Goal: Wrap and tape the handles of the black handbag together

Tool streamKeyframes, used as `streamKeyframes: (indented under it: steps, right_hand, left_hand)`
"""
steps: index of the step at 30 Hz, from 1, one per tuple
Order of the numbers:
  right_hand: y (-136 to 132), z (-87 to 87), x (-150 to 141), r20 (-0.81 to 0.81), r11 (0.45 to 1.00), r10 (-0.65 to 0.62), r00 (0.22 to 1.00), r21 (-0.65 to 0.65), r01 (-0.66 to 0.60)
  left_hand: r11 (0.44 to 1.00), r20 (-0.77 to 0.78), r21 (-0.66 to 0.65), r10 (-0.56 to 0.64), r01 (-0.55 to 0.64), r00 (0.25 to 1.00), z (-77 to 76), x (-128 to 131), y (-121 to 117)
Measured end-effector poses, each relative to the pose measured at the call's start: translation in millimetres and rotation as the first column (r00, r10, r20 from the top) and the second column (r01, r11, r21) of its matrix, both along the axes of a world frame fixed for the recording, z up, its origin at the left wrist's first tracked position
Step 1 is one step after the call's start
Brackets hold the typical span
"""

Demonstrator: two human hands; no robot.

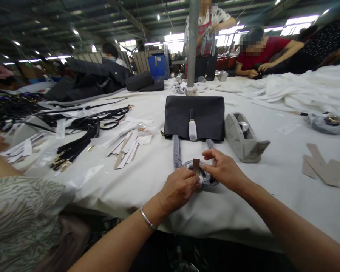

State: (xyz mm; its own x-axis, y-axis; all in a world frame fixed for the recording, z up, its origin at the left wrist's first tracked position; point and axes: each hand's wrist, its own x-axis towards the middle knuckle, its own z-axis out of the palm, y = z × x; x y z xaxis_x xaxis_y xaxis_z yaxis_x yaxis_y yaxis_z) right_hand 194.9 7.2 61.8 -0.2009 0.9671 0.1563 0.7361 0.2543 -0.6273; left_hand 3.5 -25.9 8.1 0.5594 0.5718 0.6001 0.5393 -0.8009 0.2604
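A coil of strap wrapped in grey film (211, 184) lies on the table in front of me. My left hand (180, 185) grips the coil's left side, its fingers closed and a bit of white beneath their tips. A brown card strip (196, 165) stands up from the coil between my hands. At the coil's right side my right hand (225, 170) has its fingers apart, one fingertip touching near the strip. Behind the coil stands a black handbag (206, 115), its clasp tab covered in white wrap (192, 130). A grey wrapped handle (177, 151) hangs from the bag toward me.
Right of the bag sits a grey tape dispenser (240, 139). Card pieces (325, 166) and another wrapped strap (330, 124) lie farther right. Leftward are paper strips (130, 149) and black straps (86, 138). A person's patterned sleeve (22, 219) is close at left. A pole (192, 45) rises behind.
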Motion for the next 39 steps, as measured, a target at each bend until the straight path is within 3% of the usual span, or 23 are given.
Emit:
streamKeyframes:
  steps: [6, 9, 16, 22, 26, 32, 39]
  right_hand:
    - [20, -3.4, -9, 0.11, 0.978, 0.207, 0.972, -0.052, -0.202]
    - [22, -9.1, -12, 0.105, 0.983, 0.177, 0.979, -0.063, -0.171]
    - [15, -19.6, -5, -0.11, 0.98, 0.193, 0.975, -0.032, -0.198]
    - [15, -23.3, 2, -0.125, 0.97, 0.244, 0.962, 0.021, -0.243]
    - [14, -25.8, 5, -0.141, 0.968, 0.252, 0.957, 0.033, -0.25]
    - [14, -29.2, 3, -0.093, 0.961, 0.276, 0.957, 0.044, -0.273]
    - [13, -27.8, 2, -0.048, 0.954, 0.301, 0.952, 0.021, -0.3]
  left_hand:
    - [0.998, -0.063, -0.037, 0.04, -0.042, 0.997, 6.8, 2, -1]
    - [0.994, -0.05, -0.1, 0.033, -0.038, 0.998, 5.0, 2, 1]
    - [0.971, 0.04, -0.237, 0.033, -0.023, 0.999, 3.2, 1, 4]
    - [0.902, 0.083, -0.425, 0.124, -0.078, 0.989, 14.3, 6, 0]
    - [0.896, 0.108, -0.44, 0.118, -0.059, 0.987, 19.7, 6, 2]
    - [0.859, 0.018, -0.493, 0.173, -0.142, 0.985, 26.2, 6, 12]
    - [0.86, 0.018, -0.47, 0.237, -0.201, 0.971, 22.8, 14, 18]
